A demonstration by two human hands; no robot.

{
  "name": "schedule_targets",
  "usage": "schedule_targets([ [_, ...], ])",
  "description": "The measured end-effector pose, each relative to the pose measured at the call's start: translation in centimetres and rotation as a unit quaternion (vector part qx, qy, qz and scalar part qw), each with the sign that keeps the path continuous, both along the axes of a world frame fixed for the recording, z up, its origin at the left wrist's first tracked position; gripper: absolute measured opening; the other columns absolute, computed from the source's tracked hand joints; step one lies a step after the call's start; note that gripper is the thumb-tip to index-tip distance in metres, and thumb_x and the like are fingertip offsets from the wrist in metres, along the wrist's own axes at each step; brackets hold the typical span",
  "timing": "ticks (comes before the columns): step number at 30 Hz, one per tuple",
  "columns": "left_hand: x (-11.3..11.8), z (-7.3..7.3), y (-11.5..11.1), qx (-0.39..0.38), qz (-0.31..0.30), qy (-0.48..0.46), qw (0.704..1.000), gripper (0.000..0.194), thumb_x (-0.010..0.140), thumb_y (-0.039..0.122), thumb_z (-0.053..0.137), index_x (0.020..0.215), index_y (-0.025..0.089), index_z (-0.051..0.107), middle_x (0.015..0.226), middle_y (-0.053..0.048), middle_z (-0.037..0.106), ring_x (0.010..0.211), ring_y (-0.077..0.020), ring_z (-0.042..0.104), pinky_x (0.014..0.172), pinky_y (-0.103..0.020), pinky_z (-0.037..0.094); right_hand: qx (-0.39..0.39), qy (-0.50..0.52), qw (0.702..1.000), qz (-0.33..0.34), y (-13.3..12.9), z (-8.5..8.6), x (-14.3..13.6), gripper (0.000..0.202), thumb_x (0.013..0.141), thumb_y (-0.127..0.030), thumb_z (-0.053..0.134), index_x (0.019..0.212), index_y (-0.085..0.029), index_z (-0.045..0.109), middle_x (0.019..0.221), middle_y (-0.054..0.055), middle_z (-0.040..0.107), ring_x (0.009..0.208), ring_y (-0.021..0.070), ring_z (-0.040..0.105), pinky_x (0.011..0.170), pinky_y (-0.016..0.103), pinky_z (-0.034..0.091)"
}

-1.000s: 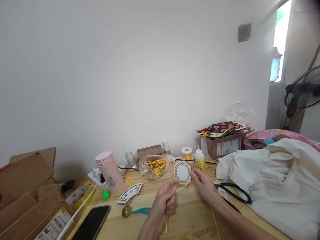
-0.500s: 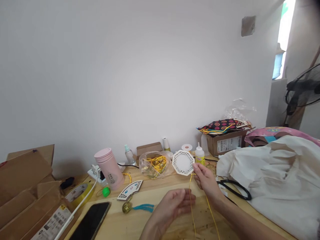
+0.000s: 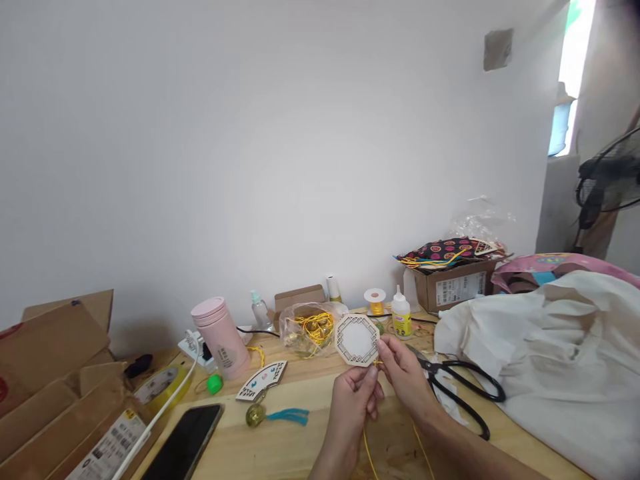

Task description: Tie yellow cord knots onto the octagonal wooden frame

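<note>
My right hand [image 3: 400, 370] pinches the lower right edge of a pale octagonal lattice frame [image 3: 357, 340] with a white centre. Fingers bent, my left hand [image 3: 353, 400] is closed at the bottom edge of the frame, right beside my right hand. Yellow cord [image 3: 369, 453] hangs below both hands from the frame's lower corner. To the left, a fan-shaped piece [image 3: 261, 381] lies on the table, with a gold bell [image 3: 255, 415] and a blue tassel [image 3: 289, 416] in front of it.
Black scissors [image 3: 463, 383] and white cloth [image 3: 545, 353] lie to the right. Behind are a glue bottle [image 3: 401, 317], a thread spool [image 3: 375, 301] and a plastic bag of yellow cords [image 3: 313, 328]. A pink cup [image 3: 221, 339], phone [image 3: 183, 441] and cardboard box [image 3: 60, 387] stand or lie left.
The octagonal frame has moved down and slightly left. My left hand has risen from beside the cord and closed at the frame's bottom edge. The scissors now show more fully.
</note>
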State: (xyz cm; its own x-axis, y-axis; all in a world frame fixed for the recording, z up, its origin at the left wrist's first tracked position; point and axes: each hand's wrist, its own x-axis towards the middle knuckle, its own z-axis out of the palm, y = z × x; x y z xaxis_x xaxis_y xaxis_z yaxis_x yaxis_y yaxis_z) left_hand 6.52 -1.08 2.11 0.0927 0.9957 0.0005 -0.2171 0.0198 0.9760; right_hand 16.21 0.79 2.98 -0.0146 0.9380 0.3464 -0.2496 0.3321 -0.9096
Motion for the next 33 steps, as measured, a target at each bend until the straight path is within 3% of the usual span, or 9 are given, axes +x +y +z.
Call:
schedule_targets([
  [7, -0.2, 0.4, -0.1, 0.002, -0.022, 0.04, 0.999, 0.037, 0.06, 0.039, 0.064, 0.078, 0.008, 0.064, 0.042, 0.002, 0.052, 0.03, -0.0029, 0.034, 0.033, -0.016, 0.025, -0.045, 0.037, 0.998, 0.016, 0.6, -0.9, 0.2, 0.03, 0.074, -0.047, 0.05, 0.073, -0.018, 0.048, 0.062, -0.003, 0.045, 0.058, 0.0115, 0.046, 0.051, 0.018, 0.04],
  [13, -0.1, 0.8, -0.4, 0.033, -0.008, 0.096, 0.995, 0.035, 0.063, 0.038, 0.061, 0.08, 0.008, 0.066, 0.042, 0.001, 0.053, 0.03, -0.0037, 0.036, 0.034, -0.016, 0.024, -0.055, 0.046, 0.997, 0.018, 0.7, -1.0, 0.2, 0.031, 0.073, -0.049, 0.05, 0.071, -0.018, 0.047, 0.057, -0.005, 0.039, 0.05, 0.009, 0.04, 0.044, 0.016, 0.035],
  [18, 0.0, 0.5, -0.4, 0.041, 0.02, 0.082, 0.996, 0.036, 0.062, 0.04, 0.061, 0.078, 0.008, 0.066, 0.043, 0.001, 0.052, 0.032, -0.0048, 0.037, 0.034, -0.017, 0.027, -0.061, 0.049, 0.996, 0.031, 0.8, -0.6, 0.2, 0.034, 0.07, -0.051, 0.052, 0.069, -0.017, 0.047, 0.053, -0.006, 0.038, 0.044, 0.0076, 0.035, 0.038, 0.015, 0.027],
  [23, 0.0, 0.7, -0.5, -0.028, 0.003, 0.026, 0.999, 0.044, 0.058, 0.042, 0.064, 0.087, 0.009, 0.063, 0.038, 0.009, 0.035, 0.031, -0.0015, 0.02, 0.032, -0.016, 0.011, -0.069, 0.049, 0.996, 0.023, 1.1, -0.4, 0.3, 0.038, 0.065, -0.054, 0.055, 0.068, -0.016, 0.049, 0.049, -0.007, 0.035, 0.039, 0.0061, 0.028, 0.035, 0.016, 0.019],
  [26, -0.2, 1.1, -0.8, -0.063, -0.004, -0.008, 0.998, 0.044, 0.058, 0.04, 0.065, 0.092, 0.011, 0.061, 0.039, 0.012, 0.025, 0.033, -0.0018, 0.016, 0.033, -0.015, 0.009, -0.075, 0.049, 0.996, 0.017, 1.3, -0.6, 0.4, 0.04, 0.063, -0.054, 0.057, 0.067, -0.015, 0.049, 0.048, -0.008, 0.034, 0.038, 0.0053, 0.025, 0.035, 0.016, 0.016],
  [33, -0.3, 1.2, -1.0, -0.096, -0.035, -0.062, 0.993, 0.032, 0.063, 0.038, 0.062, 0.083, 0.013, 0.056, 0.041, 0.013, 0.018, 0.035, -0.0019, 0.008, 0.033, -0.016, 0.003, -0.097, 0.055, 0.994, 0.021, 1.2, -0.6, 0.3, 0.043, 0.059, -0.057, 0.058, 0.069, -0.016, 0.048, 0.046, -0.009, 0.032, 0.035, 0.0042, 0.019, 0.034, 0.017, 0.012],
])
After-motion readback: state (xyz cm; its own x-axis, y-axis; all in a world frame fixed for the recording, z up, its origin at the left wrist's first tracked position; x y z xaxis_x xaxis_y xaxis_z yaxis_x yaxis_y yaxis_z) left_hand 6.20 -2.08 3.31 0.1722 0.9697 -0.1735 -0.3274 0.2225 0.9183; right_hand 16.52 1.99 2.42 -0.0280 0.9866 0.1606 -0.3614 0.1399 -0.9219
